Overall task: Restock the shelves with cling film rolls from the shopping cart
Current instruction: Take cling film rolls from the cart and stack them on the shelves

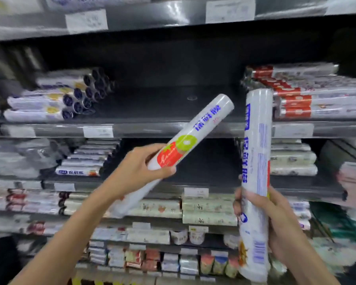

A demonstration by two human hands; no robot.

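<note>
My left hand [138, 171] grips a white cling film roll [201, 124] with a red and green fruit print and blue lettering. It tilts up to the right, its top end in front of the middle shelf [162, 128]. My right hand [275, 219] holds a second, thicker white cling film roll [256, 153] upright, blue text running down it. The two rolls are apart. A dark bare gap lies on the middle shelf between a left stack and a right stack of rolls. The shopping cart is out of view.
Blue-capped rolls [56, 99] are stacked at the left of the middle shelf, red-banded rolls [308, 93] at its right. Lower shelves hold more rolls and packets [208, 210]. Price tags [98, 131] line the shelf edges. An upper shelf edge [132, 19] runs overhead.
</note>
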